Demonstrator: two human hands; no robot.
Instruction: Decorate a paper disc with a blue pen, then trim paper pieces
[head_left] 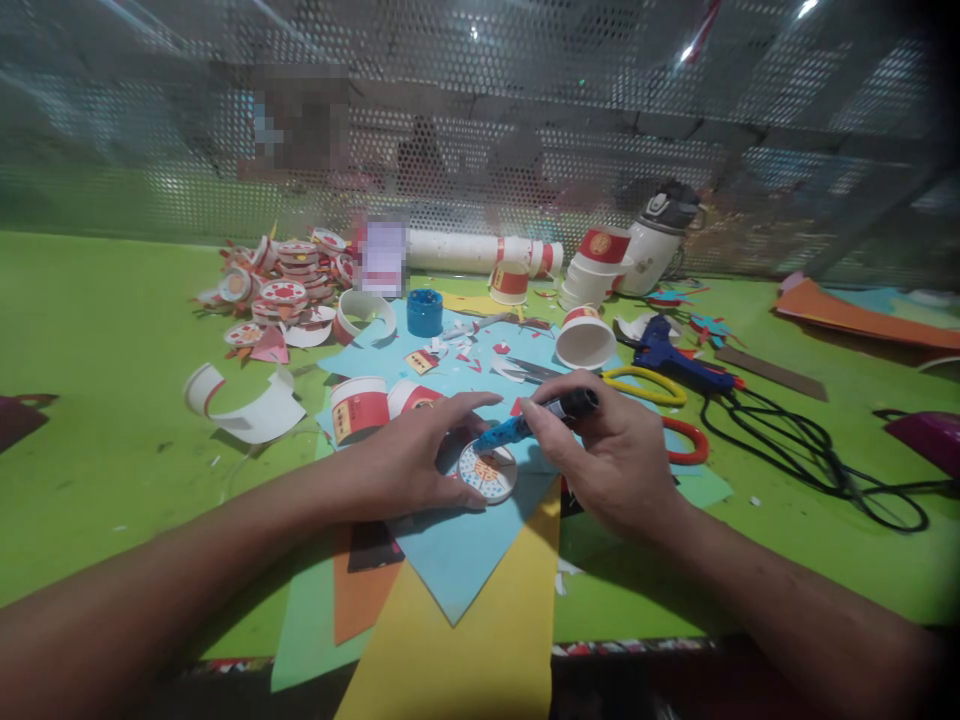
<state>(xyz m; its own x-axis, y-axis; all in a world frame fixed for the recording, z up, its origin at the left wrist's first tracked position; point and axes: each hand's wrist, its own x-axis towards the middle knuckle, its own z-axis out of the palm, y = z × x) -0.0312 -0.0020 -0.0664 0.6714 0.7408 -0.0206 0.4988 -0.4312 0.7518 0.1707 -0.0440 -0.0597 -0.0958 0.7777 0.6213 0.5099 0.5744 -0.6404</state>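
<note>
My left hand steadies a small round white paper disc, its thumb on the near edge and its fingers curved round the far left side. Blue dots ring an orange printed emblem on the disc. Closed round a blue marker with a black end, my right hand brings the tip down onto the disc's upper left part. Light blue paper lies under the disc. Just beyond my left hand are red and white paper cups, partly hidden by that hand.
Scissors and a blue glue gun with a black cord lie to the right. A blue jar, paper scraps and a cut cup strip are around. Decorated discs pile up at back left; a bottle leans behind.
</note>
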